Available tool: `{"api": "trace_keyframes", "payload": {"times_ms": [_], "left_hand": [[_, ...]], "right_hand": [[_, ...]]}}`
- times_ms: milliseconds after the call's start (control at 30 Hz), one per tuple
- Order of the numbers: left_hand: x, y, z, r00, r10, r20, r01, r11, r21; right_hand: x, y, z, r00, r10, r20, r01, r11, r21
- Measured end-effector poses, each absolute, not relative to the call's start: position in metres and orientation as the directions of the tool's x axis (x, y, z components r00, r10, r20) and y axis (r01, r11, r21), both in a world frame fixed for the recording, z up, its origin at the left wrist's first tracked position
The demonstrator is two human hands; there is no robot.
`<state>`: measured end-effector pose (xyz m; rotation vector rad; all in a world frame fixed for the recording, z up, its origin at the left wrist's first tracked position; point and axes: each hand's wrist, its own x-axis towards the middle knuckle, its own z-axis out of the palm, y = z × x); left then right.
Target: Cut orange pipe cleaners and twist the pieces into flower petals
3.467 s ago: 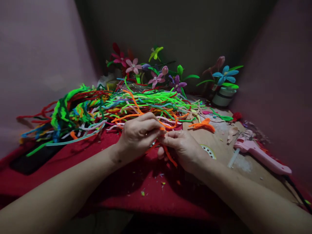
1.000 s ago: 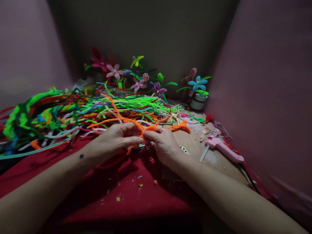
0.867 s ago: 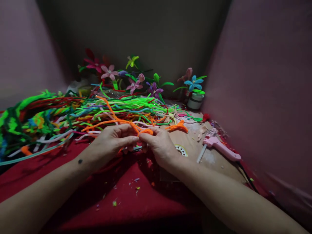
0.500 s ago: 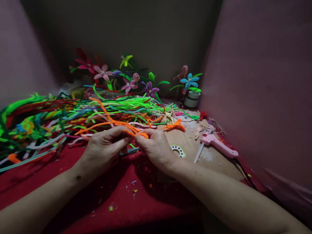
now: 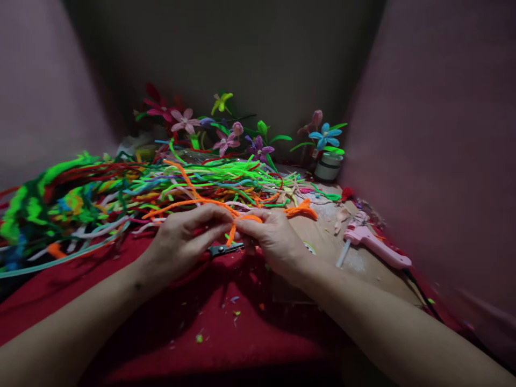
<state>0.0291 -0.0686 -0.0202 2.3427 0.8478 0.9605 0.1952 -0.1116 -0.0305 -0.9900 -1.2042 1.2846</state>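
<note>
Orange pipe cleaners (image 5: 231, 235) are pinched between my two hands, which almost touch over the front of the table. My left hand (image 5: 189, 236) grips them between thumb and fingertips, and one short end points down below the fingers. From the other side my right hand (image 5: 270, 236) pinches an orange loop close to the crossing. Long orange strands run back and left over the pile. Dark scissors (image 5: 226, 250) lie under the hands, partly covered by them. A bent orange pipe-cleaner piece (image 5: 303, 210) rests on the board (image 5: 322, 242) beyond my right hand.
A pile of coloured pipe cleaners (image 5: 201, 180) spreads across the back and left. Behind it stand fuzzy flowers, a blue one (image 5: 324, 136) above a small jar (image 5: 328, 165). A pink glue gun (image 5: 374, 243) lies on the right. Scraps dot the red cloth (image 5: 217, 344).
The view has swung slightly left, so everything sits further right. Between my hands the orange pipe cleaners have turned, and a short end now hangs down. Both hands keep their pinch.
</note>
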Motion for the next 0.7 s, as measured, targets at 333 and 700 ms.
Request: {"api": "trace_keyframes", "payload": {"times_ms": [333,700], "left_hand": [[0.024,-0.060,-0.016,0.697,0.710,-0.095,0.119,0.015,0.993],[0.032,-0.071,-0.013,0.641,0.766,-0.049,0.317,-0.206,0.926]], "right_hand": [[0.193,-0.113,-0.038,-0.003,0.947,0.322,0.173,0.317,-0.932],[0.189,-0.126,-0.035,-0.008,0.834,0.552,0.537,0.469,-0.701]]}}
